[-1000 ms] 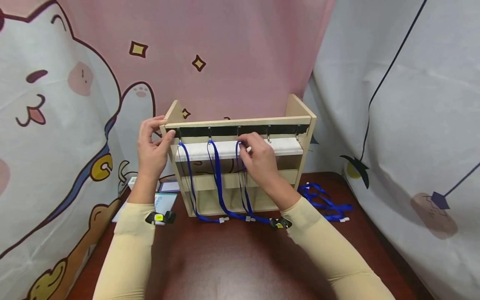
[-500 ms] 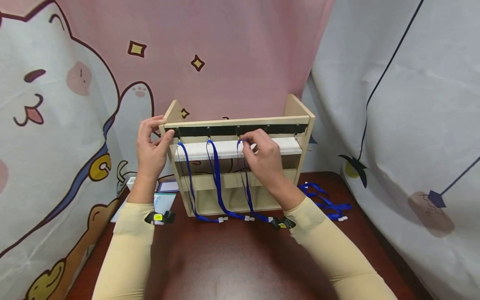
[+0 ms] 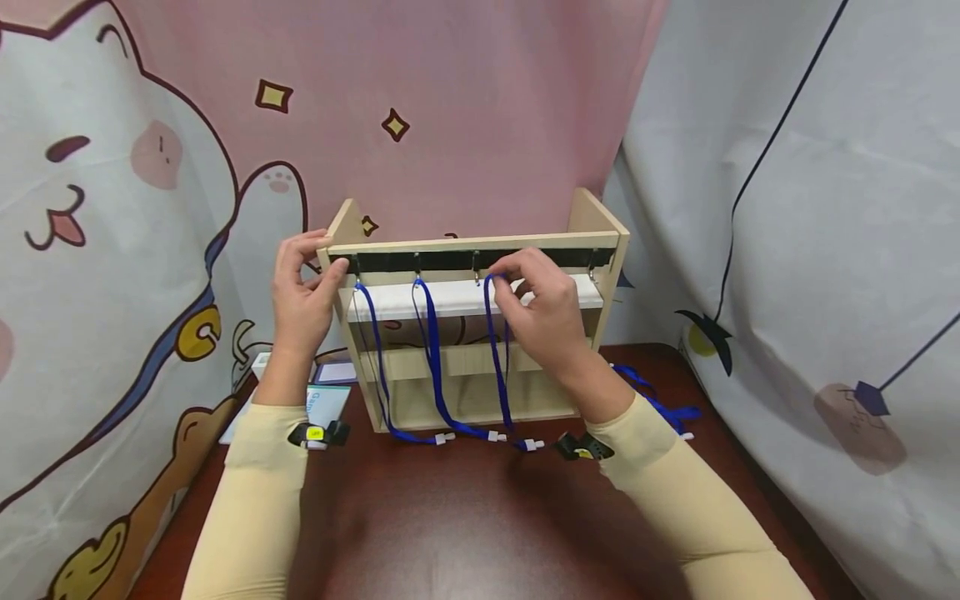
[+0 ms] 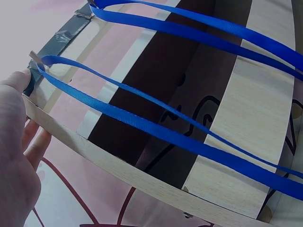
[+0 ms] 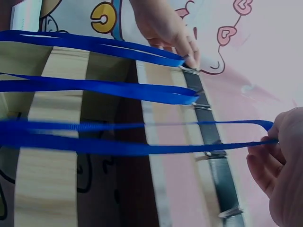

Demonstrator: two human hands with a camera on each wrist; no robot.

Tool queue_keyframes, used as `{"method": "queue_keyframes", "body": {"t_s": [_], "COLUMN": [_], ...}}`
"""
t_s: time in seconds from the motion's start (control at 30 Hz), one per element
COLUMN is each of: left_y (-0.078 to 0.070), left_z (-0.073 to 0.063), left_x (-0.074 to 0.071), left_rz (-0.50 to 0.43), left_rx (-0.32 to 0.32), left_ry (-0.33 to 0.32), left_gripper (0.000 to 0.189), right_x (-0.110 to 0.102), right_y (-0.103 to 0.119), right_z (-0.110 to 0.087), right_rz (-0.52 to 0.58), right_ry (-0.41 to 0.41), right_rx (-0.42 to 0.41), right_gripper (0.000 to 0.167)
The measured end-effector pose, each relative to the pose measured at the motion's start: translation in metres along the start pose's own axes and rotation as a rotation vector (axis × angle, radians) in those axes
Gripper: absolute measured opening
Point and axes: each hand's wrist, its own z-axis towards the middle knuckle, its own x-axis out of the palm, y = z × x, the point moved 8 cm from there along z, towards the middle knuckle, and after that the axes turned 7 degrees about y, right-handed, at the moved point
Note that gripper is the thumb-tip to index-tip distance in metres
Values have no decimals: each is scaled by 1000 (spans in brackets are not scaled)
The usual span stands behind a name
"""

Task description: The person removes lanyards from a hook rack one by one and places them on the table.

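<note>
My left hand grips the upper left corner of a pale wooden shelf, thumb on the front and fingers behind. A blue lanyard hangs from my right hand, which pinches the top of its loop between thumb and fingertips. That loop is off the middle metal hook, just to its right; in the right wrist view both strands of the lanyard run to the fingertips. Two more blue lanyards, one at the left end and one beside it, hang on hooks along the black strip.
Another blue lanyard lies on the dark table right of the shelf, partly behind the right forearm. Papers or a booklet lie at the left. Printed curtains close off the back and sides.
My right hand has moved right and pulled the third lanyard's loop away from the middle hook. Its white clip end has shifted slightly left on the table. The left hand stays in place.
</note>
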Motion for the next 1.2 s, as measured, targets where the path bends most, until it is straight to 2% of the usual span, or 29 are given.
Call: {"method": "queue_keyframes", "body": {"t_s": [0.2,0.4,0.7,0.93,1.03,1.2], "left_y": [4,2,0,3,-3,-25], "left_z": [2,3,0,-1,-1,-5], "left_x": [0,0,0,-1,0,3], "left_rz": [13,23,-4,14,13,8], "left_rx": [-1,19,12,-5,-3,-11], "left_ry": [-4,-11,-2,-12,-13,-13], "left_gripper": [33,33,33,33,32,32], "right_x": [-21,-44,-82,-108,-121,-142], "right_y": [3,1,-4,-11,-13,-17], "right_z": [2,7,7,4,0,-10], "right_rz": [29,65,149,128,111,67], "right_ry": [-22,-39,-97,-121,-153,-226], "right_rx": [-10,-16,62,97,135,211], "right_gripper": [11,9,11,8,8,9]}}
